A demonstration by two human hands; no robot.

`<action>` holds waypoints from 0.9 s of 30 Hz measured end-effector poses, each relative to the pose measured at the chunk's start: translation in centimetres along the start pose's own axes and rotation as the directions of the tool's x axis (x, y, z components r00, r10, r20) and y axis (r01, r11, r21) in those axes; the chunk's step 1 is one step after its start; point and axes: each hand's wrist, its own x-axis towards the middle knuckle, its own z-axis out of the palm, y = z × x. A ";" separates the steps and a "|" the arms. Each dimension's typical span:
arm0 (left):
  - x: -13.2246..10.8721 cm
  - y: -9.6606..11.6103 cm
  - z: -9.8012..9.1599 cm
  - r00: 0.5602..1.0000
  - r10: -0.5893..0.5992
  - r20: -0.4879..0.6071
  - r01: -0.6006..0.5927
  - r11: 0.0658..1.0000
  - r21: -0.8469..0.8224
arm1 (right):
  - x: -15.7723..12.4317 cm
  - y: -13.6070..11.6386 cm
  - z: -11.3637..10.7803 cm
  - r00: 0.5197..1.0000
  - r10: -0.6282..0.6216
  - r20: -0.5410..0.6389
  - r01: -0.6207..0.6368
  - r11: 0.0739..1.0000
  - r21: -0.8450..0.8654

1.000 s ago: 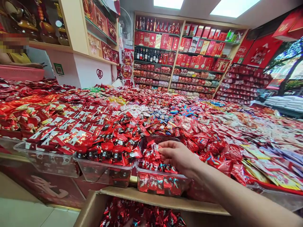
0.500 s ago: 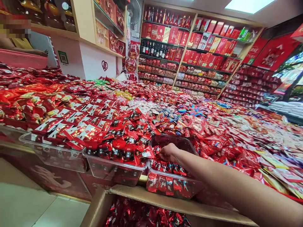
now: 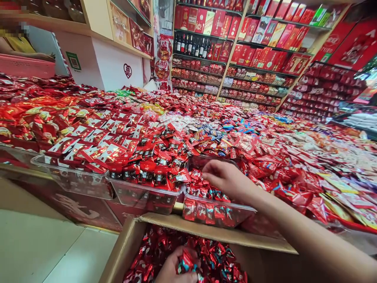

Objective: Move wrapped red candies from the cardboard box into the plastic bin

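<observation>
My left hand (image 3: 176, 269) is low inside the cardboard box (image 3: 218, 232), its fingers closed around wrapped candies (image 3: 186, 262) in red and teal foil. Loose candies (image 3: 219, 255) of the same look lie around it in the box. Above, my right hand (image 3: 225, 179) reaches into a clear plastic bin (image 3: 219, 216) partly filled with red-wrapped candies (image 3: 203, 190). Its fingers are curled together at the bin's left side, touching or just over the candies. Whatever is between those fingertips is hidden.
Left of that bin, another clear bin (image 3: 147, 198) is heaped with red and black candies. A further bin (image 3: 73, 181) holds red and white packets. Candy heaps cover the wide display behind. Shelves (image 3: 226, 63) with bottles and boxes line the back. A person's arm (image 3: 26, 55) shows at far left.
My left hand has come into view in the box, holding candies. My right hand has shifted slightly right and up, with its fingers still curled. The view has tilted down.
</observation>
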 end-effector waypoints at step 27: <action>-0.7 1.4 2.4 0.978 -0.080 -0.194 0.081 0.997 -0.002 | -15.6 12.6 10.9 0.987 0.158 -0.036 -0.148 0.968 0.202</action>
